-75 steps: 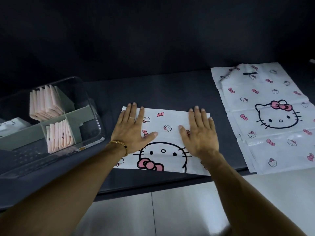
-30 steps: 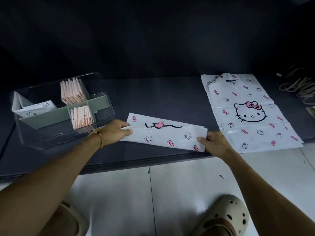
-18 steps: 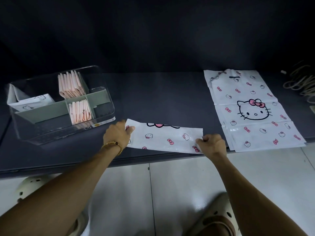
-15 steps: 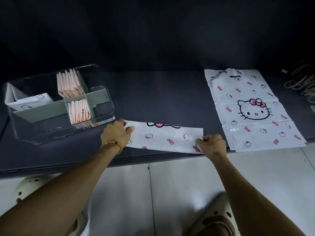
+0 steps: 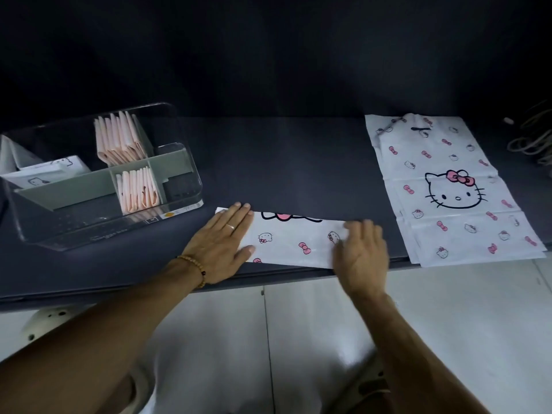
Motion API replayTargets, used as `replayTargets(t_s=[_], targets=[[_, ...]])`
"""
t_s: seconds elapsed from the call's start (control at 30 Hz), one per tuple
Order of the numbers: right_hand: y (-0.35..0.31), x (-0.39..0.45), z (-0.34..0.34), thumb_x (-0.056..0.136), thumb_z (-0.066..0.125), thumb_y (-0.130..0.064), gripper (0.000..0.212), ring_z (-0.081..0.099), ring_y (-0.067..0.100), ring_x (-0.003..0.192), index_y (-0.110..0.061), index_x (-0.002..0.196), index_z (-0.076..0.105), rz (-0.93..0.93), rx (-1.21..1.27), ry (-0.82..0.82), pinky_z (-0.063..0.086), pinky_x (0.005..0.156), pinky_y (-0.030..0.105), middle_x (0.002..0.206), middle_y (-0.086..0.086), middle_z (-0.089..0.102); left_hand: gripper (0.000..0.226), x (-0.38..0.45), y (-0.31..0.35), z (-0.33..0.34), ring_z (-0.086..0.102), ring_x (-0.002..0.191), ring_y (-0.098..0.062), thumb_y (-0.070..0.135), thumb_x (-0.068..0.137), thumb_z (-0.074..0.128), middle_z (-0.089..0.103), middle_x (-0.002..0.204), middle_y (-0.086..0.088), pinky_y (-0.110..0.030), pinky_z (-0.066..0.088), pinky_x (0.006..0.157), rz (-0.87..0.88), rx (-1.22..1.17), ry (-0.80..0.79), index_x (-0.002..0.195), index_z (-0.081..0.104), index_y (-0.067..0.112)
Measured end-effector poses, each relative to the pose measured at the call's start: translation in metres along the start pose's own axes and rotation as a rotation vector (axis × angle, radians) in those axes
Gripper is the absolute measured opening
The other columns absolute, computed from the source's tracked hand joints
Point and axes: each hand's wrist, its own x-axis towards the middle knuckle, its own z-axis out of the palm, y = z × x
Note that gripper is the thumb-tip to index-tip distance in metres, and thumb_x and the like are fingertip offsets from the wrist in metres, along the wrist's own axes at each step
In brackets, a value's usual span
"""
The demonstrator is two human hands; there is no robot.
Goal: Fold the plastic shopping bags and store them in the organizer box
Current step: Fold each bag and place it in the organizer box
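A white plastic bag with pink bows and cat faces, folded into a narrow strip [image 5: 294, 239], lies near the front edge of the dark table [image 5: 292, 162]. My left hand [image 5: 222, 245] presses flat on the strip's left end, fingers straight. My right hand [image 5: 360, 249] lies flat on its right end and looks blurred. The clear organizer box [image 5: 98, 177] with grey dividers stands at the left. It holds folded pink bags [image 5: 121, 141] and folded white bags [image 5: 44, 174].
A stack of unfolded bags with a large cat face [image 5: 448, 186] lies flat at the right, reaching the table's front edge. Coiled cords [image 5: 534, 138] sit at the far right. Light floor tiles [image 5: 463, 309] and a pale clog [image 5: 44, 321] show below the table.
The bag went from a wide half-fold to a narrow strip. Both hands pinched its ends half a second ago; now they lie flat on it, the right one sliding.
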Motion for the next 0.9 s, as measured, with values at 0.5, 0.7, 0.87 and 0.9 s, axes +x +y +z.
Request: replayTargets(t_s=[0.5,0.7,0.87,0.9], targets=[[-0.048,0.006,0.06,0.096,0.003,-0.061,0.071,-0.008,0.017,0.149,-0.021,0.154,0.001,-0.379,-0.099,-0.489,-0.005,0.119,0.039,0.162,0.0,-0.003,0.084,-0.003,-0.003,-0.008,-0.011,0.146,-0.018,0.062,0.088,0.009,-0.006,0.16,-0.007,-0.033,-0.005,0.118,0.043,0.0,-0.008,0.151,-0.005,0.008],[-0.023,0.012,0.057,0.091,-0.001,-0.069,0.071,-0.016,0.018,0.148,-0.034,0.152,-0.008,-0.392,-0.116,-0.524,-0.01,0.118,0.038,0.162,-0.004,-0.012,0.083,-0.003,-0.002,-0.01,-0.008,0.147,-0.019,0.062,0.089,0.009,-0.005,0.16,-0.006,-0.034,-0.004,0.119,0.031,0.024,-0.016,0.151,-0.005,0.009],[-0.011,0.013,0.052,0.092,-0.001,-0.064,0.068,-0.013,0.02,0.148,-0.034,0.153,-0.003,-0.419,-0.112,-0.502,-0.011,0.117,0.035,0.162,-0.002,-0.007,0.082,-0.004,-0.001,-0.009,-0.009,0.147,-0.019,0.062,0.09,0.007,-0.006,0.16,-0.006,-0.036,-0.001,0.12,0.022,0.026,-0.022,0.151,-0.006,0.009],[-0.009,0.013,0.05,0.093,0.002,-0.063,0.067,-0.01,0.021,0.149,-0.033,0.154,0.0,-0.414,-0.111,-0.487,-0.009,0.118,0.036,0.163,-0.001,-0.004,0.082,-0.003,-0.001,-0.009,-0.01,0.147,-0.019,0.062,0.09,0.006,-0.007,0.16,-0.006,-0.037,-0.001,0.12,0.021,0.036,-0.023,0.151,-0.007,0.009]])
